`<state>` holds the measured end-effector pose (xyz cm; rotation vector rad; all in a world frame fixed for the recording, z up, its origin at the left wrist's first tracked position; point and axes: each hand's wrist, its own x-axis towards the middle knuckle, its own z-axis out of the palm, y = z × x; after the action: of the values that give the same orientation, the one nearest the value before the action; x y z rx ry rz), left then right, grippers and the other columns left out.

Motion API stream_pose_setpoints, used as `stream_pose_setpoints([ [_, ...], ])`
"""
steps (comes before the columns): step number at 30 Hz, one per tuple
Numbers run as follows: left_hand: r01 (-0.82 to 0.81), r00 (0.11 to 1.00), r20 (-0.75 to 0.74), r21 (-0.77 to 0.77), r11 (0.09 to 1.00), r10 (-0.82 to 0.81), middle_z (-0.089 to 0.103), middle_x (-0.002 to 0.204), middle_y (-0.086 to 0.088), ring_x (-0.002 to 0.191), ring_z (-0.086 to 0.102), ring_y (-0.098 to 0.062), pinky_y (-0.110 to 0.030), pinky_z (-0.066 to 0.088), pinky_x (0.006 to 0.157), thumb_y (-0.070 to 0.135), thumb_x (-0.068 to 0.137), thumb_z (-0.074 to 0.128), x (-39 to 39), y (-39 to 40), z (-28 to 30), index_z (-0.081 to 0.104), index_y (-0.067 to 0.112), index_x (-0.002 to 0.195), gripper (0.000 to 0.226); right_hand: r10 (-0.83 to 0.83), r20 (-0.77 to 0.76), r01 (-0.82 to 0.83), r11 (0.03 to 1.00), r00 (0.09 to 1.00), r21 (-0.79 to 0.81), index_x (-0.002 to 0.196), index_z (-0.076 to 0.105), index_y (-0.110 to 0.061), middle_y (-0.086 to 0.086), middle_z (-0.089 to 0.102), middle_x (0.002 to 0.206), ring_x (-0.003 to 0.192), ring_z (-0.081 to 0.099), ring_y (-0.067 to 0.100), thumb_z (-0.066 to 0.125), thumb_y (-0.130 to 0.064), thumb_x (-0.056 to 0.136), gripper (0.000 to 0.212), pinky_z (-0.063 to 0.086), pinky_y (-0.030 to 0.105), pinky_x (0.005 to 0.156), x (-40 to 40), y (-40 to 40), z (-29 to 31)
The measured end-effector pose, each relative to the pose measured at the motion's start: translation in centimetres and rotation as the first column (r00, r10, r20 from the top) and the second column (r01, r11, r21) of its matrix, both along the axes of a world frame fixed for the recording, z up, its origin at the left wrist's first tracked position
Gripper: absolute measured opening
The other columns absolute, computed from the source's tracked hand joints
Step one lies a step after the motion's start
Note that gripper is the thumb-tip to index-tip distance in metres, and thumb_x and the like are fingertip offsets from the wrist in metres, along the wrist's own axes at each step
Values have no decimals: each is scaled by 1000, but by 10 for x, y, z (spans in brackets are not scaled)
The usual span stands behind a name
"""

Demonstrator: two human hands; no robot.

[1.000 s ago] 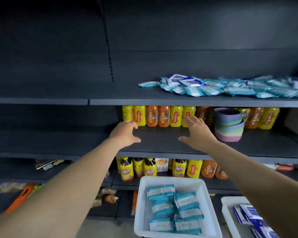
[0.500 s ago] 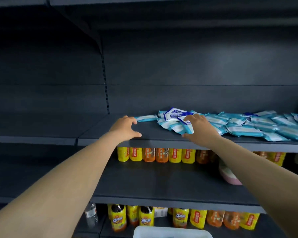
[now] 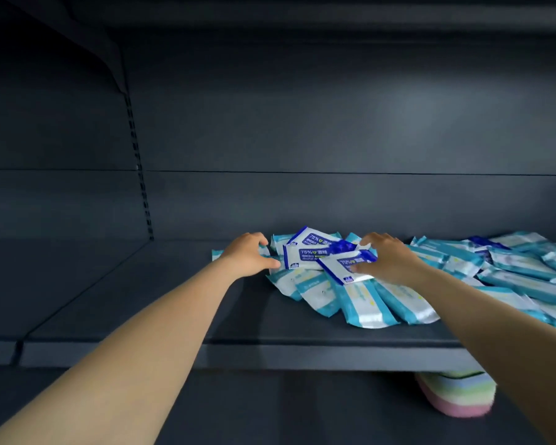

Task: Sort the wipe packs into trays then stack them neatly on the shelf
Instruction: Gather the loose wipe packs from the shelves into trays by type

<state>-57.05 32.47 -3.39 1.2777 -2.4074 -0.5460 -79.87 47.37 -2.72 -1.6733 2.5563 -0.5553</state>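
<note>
Dark shelf (image 3: 161, 303), front lip running across the lower view; the board left of the left hand (image 3: 249, 256) is bare right out to the slotted upright (image 3: 140, 175) at the back corner — the widest open stretch for moving. Between the hands' near side and the front lip, a strip of bare board, narrowing rightward where packs spill toward the edge.

Wipe packs (image 3: 363, 300) lie in a loose overlapping heap, starting at the left hand and running off the right edge of view. Teal-and-white packs make up most of it; three blue-and-white packs (image 3: 308, 255) sit on top, between the two hands.

Left hand: fingers curled, thumb and fingertips touching the heap's left end; a firm hold cannot be told. Right hand (image 3: 387, 260): fingers spread and fairly straight, pressing down on the nearest blue-and-white pack, thumb flat on its face.

Below the shelf, under the right forearm, a pastel-striped stack (image 3: 456, 393) shows part of its top.

Against half a second ago — both hands have gone further in onto the heap; the left, then on bare board short of the packs, now meets them. The view has lifted, and the bottles and the white tray below have dropped out of sight.
</note>
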Motion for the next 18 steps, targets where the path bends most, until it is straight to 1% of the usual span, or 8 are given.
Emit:
stream_pose_setpoints([
  [2, 27, 1000, -9, 45, 999, -26, 50, 130, -3, 116, 51, -19, -30, 42, 95, 42, 77, 73, -19, -17, -3, 49, 17, 129, 63, -32, 39, 30, 997, 999, 70, 128, 49, -20, 4, 50, 130, 111, 51, 21, 74, -45, 77, 62, 43, 31, 88, -11, -10, -4],
  [4, 56, 998, 0, 104, 993, -57, 51, 129, -4, 116, 52, -20, -33, 43, 97, 43, 76, 74, -37, -31, -5, 48, 15, 130, 67, -67, 156, 47, 991, 985, 124, 123, 50, -22, 0, 58, 116, 89, 60, 17, 78, -47, 72, 63, 52, 29, 73, -22, -19, -8],
  [6, 95, 995, 22, 168, 981, -100, 55, 124, -3, 112, 55, -20, -34, 45, 96, 41, 76, 75, -53, -43, -6, 53, 12, 125, 61, -102, 245, 63, 985, 964, 163, 117, 49, -26, -4, 60, 103, 75, 62, 12, 80, -49, 67, 63, 52, 25, 63, -30, -25, -7],
  [9, 147, 987, 24, 260, 954, -159, 61, 110, 0, 106, 59, -20, -33, 45, 94, 37, 75, 77, -70, -57, -6, 62, 10, 115, 50, -125, 187, 82, 972, 974, 220, 121, 48, -28, -8, 60, 101, 82, 59, 9, 80, -53, 64, 70, 44, 24, 68, -42, -34, -4],
  [11, 163, 984, 16, 299, 940, -176, 58, 116, -1, 109, 56, -18, -32, 44, 99, 35, 71, 81, -78, -65, -5, 60, 13, 121, 58, -144, 173, 97, 962, 974, 255, 124, 46, -28, -9, 59, 98, 84, 57, 8, 80, -53, 65, 74, 41, 23, 68, -46, -38, -1],
  [12, 169, 983, 12, 309, 936, -181, 57, 120, -1, 112, 55, -18, -33, 43, 101, 33, 69, 83, -82, -68, -4, 59, 14, 124, 63, -158, 179, 106, 957, 971, 271, 127, 44, -27, -9, 58, 100, 88, 58, 9, 80, -54, 64, 77, 41, 24, 71, -48, -40, -1],
  [16, 192, 981, -94, 314, 930, -171, 57, 119, -3, 110, 57, -22, -35, 47, 96, 19, 69, 84, -97, -79, 0, 57, 16, 124, 62, -236, 180, 169, 932, 955, 322, 135, 38, -30, -5, 55, 122, 108, 55, 18, 81, -61, 52, 99, 44, 36, 96, -57, -44, -2],
  [18, 184, 975, -176, 306, 934, -135, 56, 123, -6, 111, 56, -22, -31, 46, 93, 12, 70, 81, -105, -85, 0, 55, 13, 125, 61, -260, 223, 184, 932, 939, 311, 137, 39, -29, -3, 56, 124, 108, 57, 20, 84, -59, 47, 106, 44, 39, 100, -61, -47, -4],
])
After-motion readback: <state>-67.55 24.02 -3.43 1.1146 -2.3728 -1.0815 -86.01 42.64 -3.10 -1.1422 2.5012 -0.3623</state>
